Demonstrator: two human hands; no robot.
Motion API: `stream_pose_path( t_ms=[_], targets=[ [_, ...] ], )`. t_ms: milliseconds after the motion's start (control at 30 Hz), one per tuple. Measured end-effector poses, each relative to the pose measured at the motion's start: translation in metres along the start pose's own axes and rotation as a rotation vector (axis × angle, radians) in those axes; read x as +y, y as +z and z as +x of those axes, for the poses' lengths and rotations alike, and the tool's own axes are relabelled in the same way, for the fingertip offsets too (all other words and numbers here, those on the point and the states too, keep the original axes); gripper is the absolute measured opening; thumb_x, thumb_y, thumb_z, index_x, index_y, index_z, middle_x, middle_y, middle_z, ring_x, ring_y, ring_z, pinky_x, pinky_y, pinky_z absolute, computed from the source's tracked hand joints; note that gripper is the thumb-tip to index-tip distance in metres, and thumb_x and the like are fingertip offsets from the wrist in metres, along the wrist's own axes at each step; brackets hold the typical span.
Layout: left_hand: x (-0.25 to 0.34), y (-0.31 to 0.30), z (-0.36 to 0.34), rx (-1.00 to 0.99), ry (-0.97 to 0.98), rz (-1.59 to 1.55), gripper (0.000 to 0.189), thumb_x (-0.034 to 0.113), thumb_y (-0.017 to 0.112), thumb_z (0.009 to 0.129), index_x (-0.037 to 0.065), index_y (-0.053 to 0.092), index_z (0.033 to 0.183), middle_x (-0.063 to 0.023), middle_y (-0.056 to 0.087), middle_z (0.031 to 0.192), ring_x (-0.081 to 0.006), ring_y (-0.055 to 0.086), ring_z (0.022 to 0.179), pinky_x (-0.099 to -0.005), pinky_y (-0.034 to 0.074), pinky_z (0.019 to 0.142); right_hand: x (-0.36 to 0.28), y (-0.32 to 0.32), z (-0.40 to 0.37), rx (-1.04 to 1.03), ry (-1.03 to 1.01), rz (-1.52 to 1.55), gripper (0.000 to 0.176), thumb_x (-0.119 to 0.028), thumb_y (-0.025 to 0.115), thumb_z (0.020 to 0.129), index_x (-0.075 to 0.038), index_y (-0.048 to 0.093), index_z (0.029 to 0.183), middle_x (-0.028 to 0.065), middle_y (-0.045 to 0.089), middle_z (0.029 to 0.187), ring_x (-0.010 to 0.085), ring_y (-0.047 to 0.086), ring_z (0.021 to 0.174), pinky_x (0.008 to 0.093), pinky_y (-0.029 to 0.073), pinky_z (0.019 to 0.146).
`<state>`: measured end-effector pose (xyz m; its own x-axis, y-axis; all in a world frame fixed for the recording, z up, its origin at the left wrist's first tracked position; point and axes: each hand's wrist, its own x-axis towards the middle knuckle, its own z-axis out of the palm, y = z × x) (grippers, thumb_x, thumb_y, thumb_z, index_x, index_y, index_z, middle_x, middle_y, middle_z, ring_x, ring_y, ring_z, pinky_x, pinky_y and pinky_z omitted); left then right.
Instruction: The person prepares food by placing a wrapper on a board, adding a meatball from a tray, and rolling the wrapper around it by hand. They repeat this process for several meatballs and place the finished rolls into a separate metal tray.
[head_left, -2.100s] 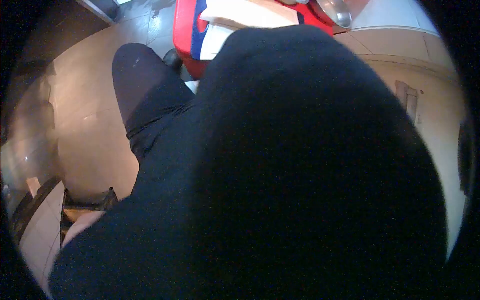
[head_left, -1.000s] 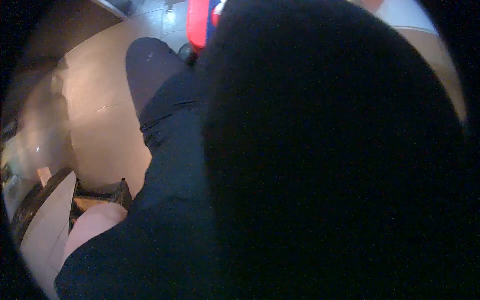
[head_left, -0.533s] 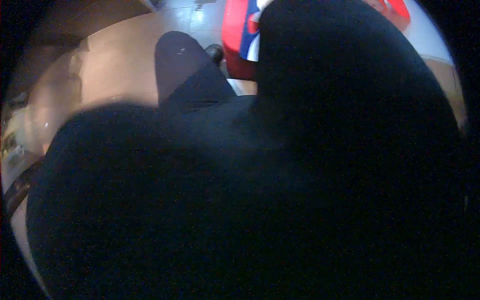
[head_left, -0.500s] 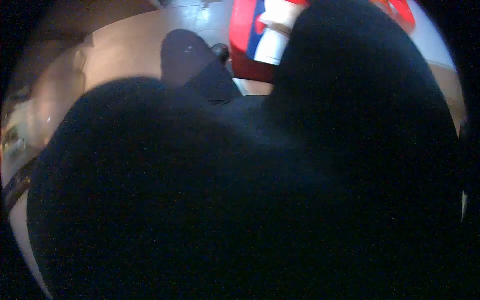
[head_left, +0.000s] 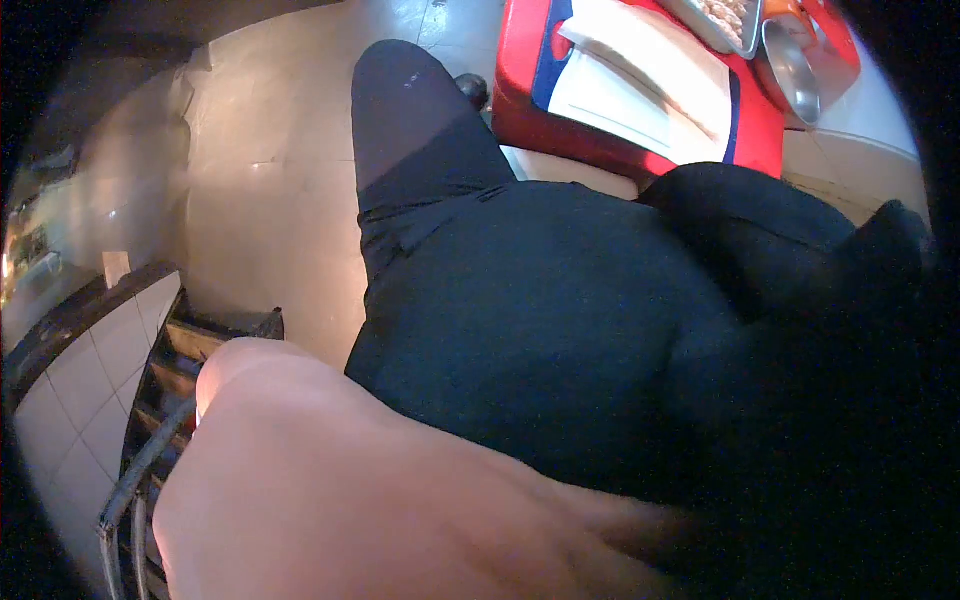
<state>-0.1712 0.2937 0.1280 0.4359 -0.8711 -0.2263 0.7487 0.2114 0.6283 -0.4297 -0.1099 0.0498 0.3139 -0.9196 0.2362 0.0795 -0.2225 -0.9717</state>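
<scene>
Bare skin of my left hand or arm (head_left: 370,480) fills the lower left, very near the camera, with a rounded bend at its upper end. No fingers show, so I cannot tell what it holds. It overlaps my black clothing (head_left: 560,290), which takes up the middle and right of the view. My right hand is out of sight. Beyond the clothing stands a red work surface (head_left: 520,90) with a dark blue board (head_left: 546,75). On the board lie a white sheet (head_left: 600,105) and a long pale strip (head_left: 650,60).
A metal tray (head_left: 752,35) of pinkish pieces and a metal bowl (head_left: 790,75) stand at the upper right. A dark stepped rack with metal rails (head_left: 150,470) is at the lower left, beside white tiles (head_left: 75,400). Beige floor (head_left: 270,180) stretches behind it.
The dark clothing that covered most of the view has shifted down and right. Bare skin has come in at the lower left, and more of the red surface shows.
</scene>
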Motion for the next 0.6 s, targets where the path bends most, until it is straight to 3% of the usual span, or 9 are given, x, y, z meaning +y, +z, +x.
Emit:
stream_pose_path(
  t_ms=[600],
  targets=[
    [0.020, 0.020, 0.016, -0.180, 0.009, -0.397, 0.054, 0.042, 0.049, 0.098, 0.002, 0.051, 0.135, -0.0136, 0.056, 0.134, -0.0282, 0.052, 0.124, -0.0397, 0.035, 0.109, -0.007, 0.003, -0.002, 0.014, -0.001, -0.025, 0.024, -0.007, 0.064, 0.084, 0.000, 0.057, 0.107, 0.0143, 0.065, 0.096, 0.0236, 0.065, 0.086, 0.0359, 0.054, 0.080]
  ],
)
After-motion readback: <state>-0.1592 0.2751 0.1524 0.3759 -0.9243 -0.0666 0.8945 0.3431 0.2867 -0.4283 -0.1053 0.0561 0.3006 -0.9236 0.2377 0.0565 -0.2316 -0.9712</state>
